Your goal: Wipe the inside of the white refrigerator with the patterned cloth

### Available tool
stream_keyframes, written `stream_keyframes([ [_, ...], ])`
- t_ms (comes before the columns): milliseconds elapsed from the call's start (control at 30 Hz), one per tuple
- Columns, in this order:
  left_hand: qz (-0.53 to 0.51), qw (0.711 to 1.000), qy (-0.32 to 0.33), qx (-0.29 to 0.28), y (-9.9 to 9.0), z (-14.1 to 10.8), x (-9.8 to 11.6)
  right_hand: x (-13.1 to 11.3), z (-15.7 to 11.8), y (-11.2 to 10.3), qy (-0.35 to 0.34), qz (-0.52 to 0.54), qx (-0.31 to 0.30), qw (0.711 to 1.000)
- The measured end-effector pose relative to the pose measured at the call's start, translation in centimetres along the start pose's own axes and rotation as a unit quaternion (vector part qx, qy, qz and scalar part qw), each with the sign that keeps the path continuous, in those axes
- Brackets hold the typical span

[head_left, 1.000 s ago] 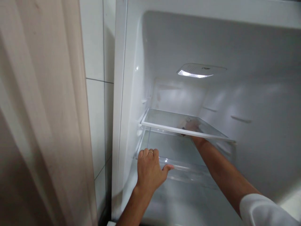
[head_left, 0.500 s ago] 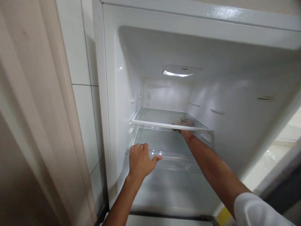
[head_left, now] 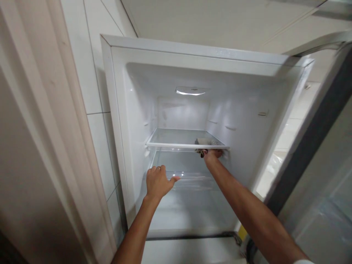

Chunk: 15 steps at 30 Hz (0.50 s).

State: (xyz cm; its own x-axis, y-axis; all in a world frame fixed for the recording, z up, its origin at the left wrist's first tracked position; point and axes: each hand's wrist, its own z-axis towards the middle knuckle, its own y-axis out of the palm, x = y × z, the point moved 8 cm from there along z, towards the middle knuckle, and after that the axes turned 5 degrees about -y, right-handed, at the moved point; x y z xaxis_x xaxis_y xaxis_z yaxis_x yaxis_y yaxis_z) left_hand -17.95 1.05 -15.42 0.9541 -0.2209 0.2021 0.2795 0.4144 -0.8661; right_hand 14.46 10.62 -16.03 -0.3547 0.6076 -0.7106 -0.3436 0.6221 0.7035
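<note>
An open refrigerator with white inner walls (head_left: 242, 95) fills the middle of the head view. My right hand (head_left: 213, 153) reaches in under the right side of the upper glass shelf (head_left: 178, 136), closed on a crumpled greyish cloth (head_left: 205, 141) with a dark patterned part. My left hand (head_left: 158, 182) is at the left, by the front edge of a lower clear shelf (head_left: 192, 179); its thumb points right, its fingers curl forward, and a ring shows on one of them. What its fingertips touch is hard to make out.
A lamp cover (head_left: 192, 90) sits in the refrigerator's ceiling. At the right stands the open door with its dark gasket (head_left: 310, 124). White wall tiles (head_left: 97, 139) and a beige ridged panel (head_left: 63, 146) are on the left. Something yellow (head_left: 242, 233) shows near the lower right corner.
The view has shifted back, so the refrigerator's top and open door now show. The cloth in my right hand is clearer, beneath the upper shelf. My left hand keeps its place by the lower shelf.
</note>
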Motion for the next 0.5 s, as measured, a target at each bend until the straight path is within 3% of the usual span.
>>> stream_keyframes([
  [100, 0.003, 1.000, 0.000, -0.003, -0.1, 0.0, 0.1, 0.2, -2.0, -2.9, 0.007, 0.010, 0.036, 0.999],
  [233, 0.006, 1.000, -0.003, -0.006, -0.1, 0.0, 0.0, 1.7, -4.7, -4.5, 0.031, 0.038, 0.004, 0.999],
  [367, 0.005, 1.000, -0.003, -0.010, -0.2, 0.0, 0.0, 2.4, -4.6, -3.5, 0.039, 0.059, -0.026, 0.997],
  [500, -0.010, 1.000, -0.004, -0.010, -0.1, -0.1, -0.1, 1.5, -1.6, -0.4, 0.025, 0.068, -0.073, 0.995],
])
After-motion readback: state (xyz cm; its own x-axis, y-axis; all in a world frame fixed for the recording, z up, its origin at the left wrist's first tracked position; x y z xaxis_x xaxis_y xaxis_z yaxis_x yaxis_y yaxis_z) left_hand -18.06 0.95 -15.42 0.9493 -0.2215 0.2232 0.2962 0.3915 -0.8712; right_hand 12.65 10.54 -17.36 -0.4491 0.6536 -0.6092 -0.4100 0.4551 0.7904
